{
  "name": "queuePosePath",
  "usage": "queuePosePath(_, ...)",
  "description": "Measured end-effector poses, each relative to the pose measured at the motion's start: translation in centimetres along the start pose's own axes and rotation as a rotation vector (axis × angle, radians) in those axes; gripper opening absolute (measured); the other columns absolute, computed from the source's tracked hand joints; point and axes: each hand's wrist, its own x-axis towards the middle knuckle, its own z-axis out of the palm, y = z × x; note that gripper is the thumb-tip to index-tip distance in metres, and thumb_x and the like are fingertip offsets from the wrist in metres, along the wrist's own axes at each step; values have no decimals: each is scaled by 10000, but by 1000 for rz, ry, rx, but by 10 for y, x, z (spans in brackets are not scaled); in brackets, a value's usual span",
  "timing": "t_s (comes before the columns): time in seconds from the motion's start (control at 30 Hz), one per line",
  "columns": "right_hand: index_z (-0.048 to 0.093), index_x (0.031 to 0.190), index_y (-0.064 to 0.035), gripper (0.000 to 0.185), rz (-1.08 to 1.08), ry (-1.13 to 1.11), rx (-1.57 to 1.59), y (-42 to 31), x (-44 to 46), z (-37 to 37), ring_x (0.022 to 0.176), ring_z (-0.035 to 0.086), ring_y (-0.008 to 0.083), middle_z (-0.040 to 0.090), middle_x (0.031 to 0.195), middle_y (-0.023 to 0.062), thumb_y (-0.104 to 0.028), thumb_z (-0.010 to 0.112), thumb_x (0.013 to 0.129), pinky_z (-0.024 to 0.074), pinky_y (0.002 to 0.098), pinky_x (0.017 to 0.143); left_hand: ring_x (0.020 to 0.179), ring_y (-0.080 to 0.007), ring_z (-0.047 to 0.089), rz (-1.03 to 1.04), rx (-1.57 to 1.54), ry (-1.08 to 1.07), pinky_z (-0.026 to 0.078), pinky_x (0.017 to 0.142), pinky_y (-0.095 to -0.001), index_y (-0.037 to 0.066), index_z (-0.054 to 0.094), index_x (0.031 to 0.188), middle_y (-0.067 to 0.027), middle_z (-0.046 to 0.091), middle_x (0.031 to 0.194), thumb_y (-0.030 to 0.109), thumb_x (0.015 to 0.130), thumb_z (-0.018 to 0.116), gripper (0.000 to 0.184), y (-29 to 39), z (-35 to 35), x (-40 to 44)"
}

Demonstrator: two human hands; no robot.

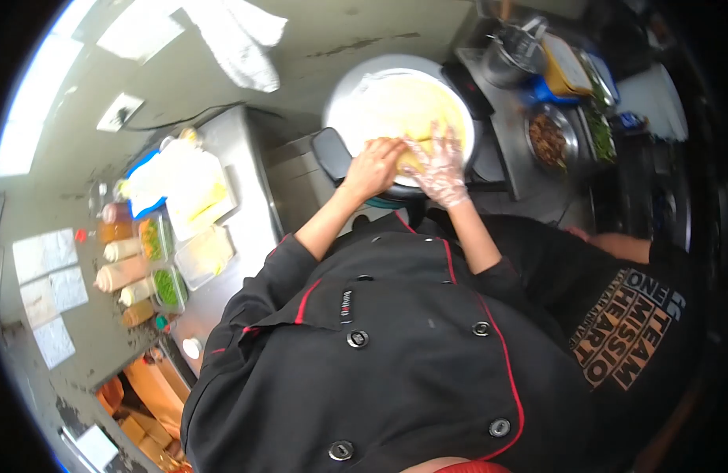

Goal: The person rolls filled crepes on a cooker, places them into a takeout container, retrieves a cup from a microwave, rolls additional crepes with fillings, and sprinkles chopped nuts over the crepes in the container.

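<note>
A wide round pot (356, 72) with dark side handles stands in front of me, holding a pale yellow mass (415, 102) that I cannot identify. My bare left hand (375, 169) is over the near rim, its fingers curled in toward the thumb side of my other hand. Whatever those fingers pinch, if anything, is hidden. My right hand (440, 167) wears a clear plastic glove. Its fingers are spread and lie on or just over the yellow mass.
Left, a steel counter (250, 169) carries sauce bottles (118, 276), tubs of chopped greens (168, 287) and a white tray (214, 201). Right, a metal bowl of brown food (549, 138) and a steel pitcher (512, 57) stand on another counter. A person in black (616, 307) is close on my right.
</note>
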Motion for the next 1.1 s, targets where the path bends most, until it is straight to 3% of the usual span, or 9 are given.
queuePosePath(0.13, 470, 1468, -347, 630, -71, 74, -52, 4, -2, 12, 1445, 163, 527, 228, 1584, 250, -630, 511, 906, 176, 618, 1165, 1143, -288, 588, -17, -78, -56, 462, 998, -397, 33, 628, 1234, -112, 641, 1221, 28, 722, 641, 512, -3, -11, -3)
queuePosePath(0.3, 441, 1484, -350, 574, -70, 45, -17, 2, -1, 9, 1442, 175, 526, 203, 1603, 231, -468, 568, 937, 185, 621, 1161, 1041, -244, 620, -20, -85, 218, 455, 882, -391, 74, 674, 1067, -62, 677, 1117, -1, 732, 647, 344, -12, -56, -23)
queuePosePath(0.4, 406, 1501, -370, 600, -74, 36, -43, 3, 0, 9, 1445, 163, 530, 192, 1610, 222, -478, 569, 933, 186, 628, 1159, 990, -246, 635, -177, 90, 315, 466, 868, -391, 84, 700, 1006, -67, 689, 1046, -37, 728, 629, 311, -30, -105, -55)
queuePosePath(0.47, 379, 1510, -392, 600, -92, 102, -42, 0, 0, 8, 1443, 160, 535, 183, 1617, 205, -485, 549, 942, 195, 634, 1155, 894, -264, 657, -372, 160, 309, 499, 808, -398, 64, 709, 1009, -95, 694, 979, -35, 773, 616, 272, -52, -135, -94)
queuePosePath(0.6, 417, 1496, -366, 587, -83, 62, -79, -2, 3, 2, 1425, 220, 518, 232, 1594, 218, -433, 568, 932, 194, 582, 1179, 905, -351, 689, -1014, 147, 170, 533, 795, -452, 38, 733, 938, -179, 714, 926, 52, 832, 585, 182, -72, -212, -196)
queuePosePath(0.7, 449, 1487, -312, 619, -96, 79, -87, -8, 6, -5, 1409, 279, 486, 277, 1561, 253, -320, 636, 896, 202, 538, 1194, 898, -359, 699, -1470, 587, -110, 541, 812, -433, 51, 755, 963, -185, 727, 896, 272, 838, 649, 275, -60, -267, -249)
queuePosePath(0.8, 457, 1482, -305, 623, -90, 90, -89, -10, 6, -5, 1408, 287, 478, 289, 1553, 257, -311, 647, 889, 202, 534, 1196, 885, -342, 706, -1766, 560, -160, 544, 792, -428, 54, 753, 919, -172, 735, 908, 375, 835, 670, 341, -50, -284, -283)
queuePosePath(0.9, 449, 1489, -293, 632, -110, 115, -73, -11, 5, -4, 1403, 291, 486, 285, 1553, 261, -315, 648, 890, 205, 532, 1196, 835, -311, 712, -1665, 425, 119, 545, 774, -410, 51, 738, 876, -144, 737, 859, 368, 825, 708, 323, -55, -261, -320)
queuePosePath(1.1, 422, 1498, -337, 598, -71, 55, -65, -7, 2, 5, 1426, 199, 534, 223, 1583, 256, -439, 584, 932, 196, 581, 1179, 793, -305, 705, -1443, 432, 252, 541, 766, -404, 49, 711, 874, -152, 719, 834, 242, 817, 722, 202, -70, -242, -339)
